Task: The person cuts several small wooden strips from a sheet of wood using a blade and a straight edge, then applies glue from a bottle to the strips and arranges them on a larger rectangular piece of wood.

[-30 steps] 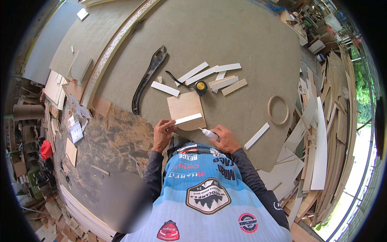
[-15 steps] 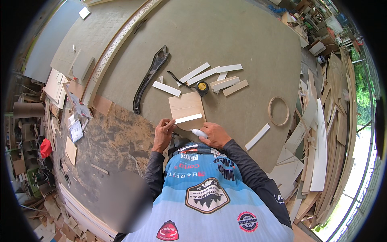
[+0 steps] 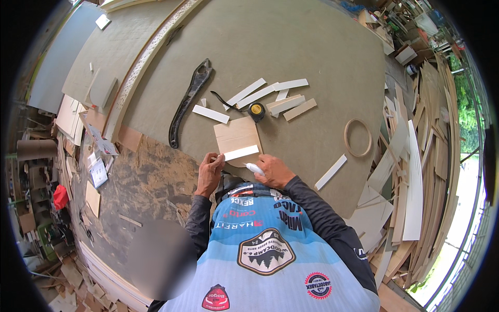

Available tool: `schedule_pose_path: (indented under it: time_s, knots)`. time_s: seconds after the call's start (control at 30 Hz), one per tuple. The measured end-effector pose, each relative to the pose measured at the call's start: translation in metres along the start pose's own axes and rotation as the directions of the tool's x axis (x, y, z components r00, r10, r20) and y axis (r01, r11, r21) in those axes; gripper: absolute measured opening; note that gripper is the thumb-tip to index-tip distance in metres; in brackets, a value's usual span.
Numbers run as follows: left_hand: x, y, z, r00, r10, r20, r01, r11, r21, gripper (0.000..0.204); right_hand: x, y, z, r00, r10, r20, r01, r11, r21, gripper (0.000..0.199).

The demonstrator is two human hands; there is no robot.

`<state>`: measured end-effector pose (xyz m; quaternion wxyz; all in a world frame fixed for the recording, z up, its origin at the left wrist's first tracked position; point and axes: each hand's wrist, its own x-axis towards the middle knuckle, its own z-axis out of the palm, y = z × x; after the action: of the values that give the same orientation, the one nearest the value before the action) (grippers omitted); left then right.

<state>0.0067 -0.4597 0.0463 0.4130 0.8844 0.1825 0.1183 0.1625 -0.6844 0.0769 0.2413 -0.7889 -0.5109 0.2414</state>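
A tan wooden board (image 3: 236, 139) with a rounded near edge lies on the big grey-brown worktable (image 3: 312, 57). Across the board's near part lies a thin white strip (image 3: 241, 153). My left hand (image 3: 209, 174) pinches the left end of that strip. My right hand (image 3: 270, 171) holds a small white bottle (image 3: 254, 168) with its tip pointing toward the board's near edge. Both forearms wear dark sleeves and come in from below.
Several loose white and tan strips (image 3: 275, 96) lie beyond the board, with a small yellow-and-black tape measure (image 3: 255, 110). A long dark curved tool (image 3: 188, 101) lies at left, a wooden ring (image 3: 357, 137) at right. Stacked plywood offcuts (image 3: 410, 177) crowd the right side.
My right hand with the white bottle has shifted slightly left along the board's near edge. My left hand stays on the strip.
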Motion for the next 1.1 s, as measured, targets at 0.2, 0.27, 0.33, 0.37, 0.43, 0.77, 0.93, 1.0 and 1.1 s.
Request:
schedule_pose_path:
  time_s: [0.2, 0.27, 0.33, 0.37, 0.43, 0.77, 0.93, 1.0, 1.1]
  knots:
    - [-0.001, -0.001, 0.002, 1.0, -0.017, -0.014, 0.017, 1.0, -0.02, 0.024, -0.019, 0.01, -0.009, 0.999, 0.041, -0.019, -0.041, 0.999, 0.017, 0.032]
    - [-0.001, -0.001, 0.002, 1.0, -0.022, -0.012, 0.022, 1.0, -0.014, 0.025, -0.026, 0.015, -0.012, 0.997, 0.069, -0.015, -0.069, 0.997, 0.017, 0.032]
    - [0.0, 0.001, 0.001, 1.0, -0.024, -0.011, 0.024, 1.0, -0.003, 0.024, -0.032, 0.019, -0.015, 0.996, 0.088, -0.025, -0.087, 0.996, 0.034, 0.032]
    - [-0.001, 0.0, 0.001, 1.0, -0.03, -0.009, 0.03, 0.999, -0.014, 0.025, -0.034, 0.02, -0.016, 0.996, 0.078, -0.043, -0.077, 0.997, 0.028, 0.032]
    - [-0.001, -0.002, 0.001, 0.999, -0.04, -0.005, 0.04, 0.999, -0.035, 0.027, -0.037, 0.023, -0.016, 0.995, 0.059, -0.08, -0.058, 0.998, 0.015, 0.032]
    - [0.005, 0.005, -0.005, 0.999, -0.037, 0.037, 0.035, 0.998, 0.048, 0.037, -0.047, 0.029, -0.017, 0.988, 0.115, -0.102, -0.113, 0.993, 0.022, 0.032]
    - [0.007, 0.003, -0.009, 0.997, -0.035, 0.075, 0.032, 0.998, 0.049, 0.035, -0.062, 0.032, -0.021, 0.94, 0.223, -0.257, -0.181, 0.967, 0.177, 0.03]
    - [0.008, 0.003, -0.011, 0.997, -0.019, 0.077, 0.016, 0.999, 0.043, 0.035, -0.075, 0.054, -0.013, 0.845, 0.241, -0.477, -0.196, 0.97, 0.142, 0.03]
    - [0.005, 0.009, -0.009, 0.998, 0.027, 0.062, -0.03, 0.998, 0.055, 0.038, -0.095, 0.087, -0.001, 0.631, 0.372, -0.68, -0.348, 0.92, 0.181, 0.031]
